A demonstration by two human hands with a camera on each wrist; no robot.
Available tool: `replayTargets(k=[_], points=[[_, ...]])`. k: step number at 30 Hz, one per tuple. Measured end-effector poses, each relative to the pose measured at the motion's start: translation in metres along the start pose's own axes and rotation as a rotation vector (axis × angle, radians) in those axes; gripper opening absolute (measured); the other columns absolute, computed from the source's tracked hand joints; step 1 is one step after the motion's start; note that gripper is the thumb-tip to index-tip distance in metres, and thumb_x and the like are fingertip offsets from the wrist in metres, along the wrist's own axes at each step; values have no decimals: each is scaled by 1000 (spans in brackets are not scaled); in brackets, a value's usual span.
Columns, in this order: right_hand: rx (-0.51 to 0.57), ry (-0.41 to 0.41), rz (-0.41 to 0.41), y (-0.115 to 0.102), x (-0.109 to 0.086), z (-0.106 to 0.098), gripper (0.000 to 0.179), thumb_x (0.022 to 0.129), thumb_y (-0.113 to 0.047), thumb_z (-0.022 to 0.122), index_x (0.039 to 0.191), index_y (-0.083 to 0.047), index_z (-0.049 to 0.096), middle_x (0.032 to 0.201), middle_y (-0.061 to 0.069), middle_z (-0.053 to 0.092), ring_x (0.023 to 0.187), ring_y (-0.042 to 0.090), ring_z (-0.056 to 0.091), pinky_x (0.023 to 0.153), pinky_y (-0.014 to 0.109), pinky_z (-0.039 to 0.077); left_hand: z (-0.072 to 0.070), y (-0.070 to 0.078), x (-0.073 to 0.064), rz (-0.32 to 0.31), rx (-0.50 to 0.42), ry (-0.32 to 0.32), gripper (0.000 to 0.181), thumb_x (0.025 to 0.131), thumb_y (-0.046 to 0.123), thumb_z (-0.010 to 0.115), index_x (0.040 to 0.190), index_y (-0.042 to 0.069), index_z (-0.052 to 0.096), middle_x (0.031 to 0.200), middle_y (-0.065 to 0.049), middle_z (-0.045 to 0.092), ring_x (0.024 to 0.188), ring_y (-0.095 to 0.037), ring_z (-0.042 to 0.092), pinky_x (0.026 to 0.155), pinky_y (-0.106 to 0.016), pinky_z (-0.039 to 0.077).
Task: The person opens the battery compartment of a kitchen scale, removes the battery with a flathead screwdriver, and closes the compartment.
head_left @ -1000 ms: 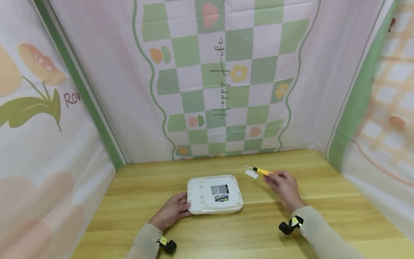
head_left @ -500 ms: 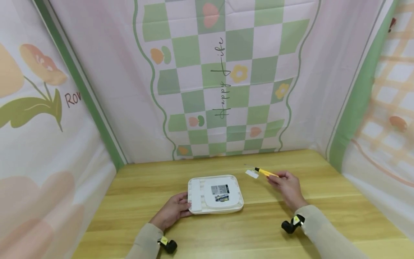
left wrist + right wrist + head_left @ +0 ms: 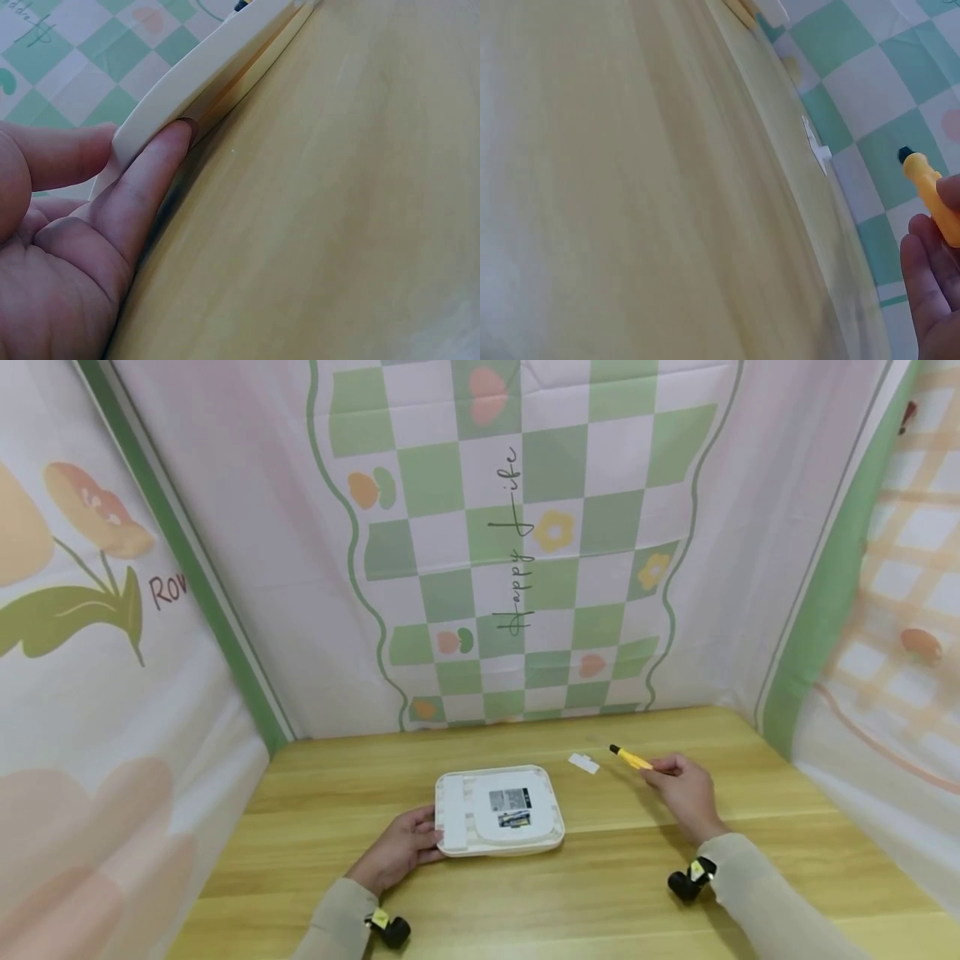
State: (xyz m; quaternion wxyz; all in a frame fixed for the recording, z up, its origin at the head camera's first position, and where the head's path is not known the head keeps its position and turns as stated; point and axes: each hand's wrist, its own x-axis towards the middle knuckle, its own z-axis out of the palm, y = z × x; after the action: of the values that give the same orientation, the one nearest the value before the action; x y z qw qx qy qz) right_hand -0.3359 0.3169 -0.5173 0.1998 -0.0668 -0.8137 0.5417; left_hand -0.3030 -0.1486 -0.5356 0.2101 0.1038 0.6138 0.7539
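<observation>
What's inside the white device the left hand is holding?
In the white device, what look like batteries show, too small to count. Anything beneath them or deeper inside is covered.

The person shows one left hand [image 3: 401, 852] and one right hand [image 3: 684, 795], two in all. In the left grip is one white rounded-square plastic device [image 3: 487, 818]; in the right grip, one yellow-handled tool [image 3: 632, 758] with a black end. One small flat white plastic piece [image 3: 583, 763] lies near the right grip, on its left. Behind the grips are two beige sleeves [image 3: 757, 893] and two black wrist cameras [image 3: 392, 932]. Beneath both grips spreads one wood-grain table [image 3: 510, 906].
</observation>
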Motion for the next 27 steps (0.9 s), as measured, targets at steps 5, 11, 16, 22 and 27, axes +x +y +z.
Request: replayTargets(k=[5,11,16,22,27], points=[[-134,11,-65,6,6,-9,23,85,-20,77,95,-2,66,100,13,69,76,9,61,60,18,53,0,0,0,-2,5,2,60,97,-4,50,148,-13,19,129,-26,55,109,-32,61,90,-42,54],[-246,1,-81,14,19,-18,20,87,-21,75,95,-5,67,97,14,70,74,17,62,57,21,53,0,0,-1,-6,9,3,61,97,-4,51,148,-12,19,129,-26,55,108,-31,61,90,-42,54],[-325,4,-99,19,31,-25,18,87,-19,74,94,-4,68,96,15,70,77,22,63,59,24,52,0,1,0,-5,7,2,61,97,-4,51,148,-12,20,129,-25,55,108,-31,61,90,-42,54],[-385,-11,-104,23,41,-32,17,87,-20,73,93,-5,68,94,15,70,82,29,61,68,35,48,0,2,-1,0,5,-1,60,97,-5,50,147,-13,19,128,-26,55,108,-32,61,90,-42,54],[-417,11,-133,29,46,-36,15,84,-18,75,88,-5,70,89,13,71,78,28,60,67,35,42,1,1,-1,-7,8,5,60,97,-4,51,147,-13,19,128,-26,56,108,-31,61,90,-42,54]])
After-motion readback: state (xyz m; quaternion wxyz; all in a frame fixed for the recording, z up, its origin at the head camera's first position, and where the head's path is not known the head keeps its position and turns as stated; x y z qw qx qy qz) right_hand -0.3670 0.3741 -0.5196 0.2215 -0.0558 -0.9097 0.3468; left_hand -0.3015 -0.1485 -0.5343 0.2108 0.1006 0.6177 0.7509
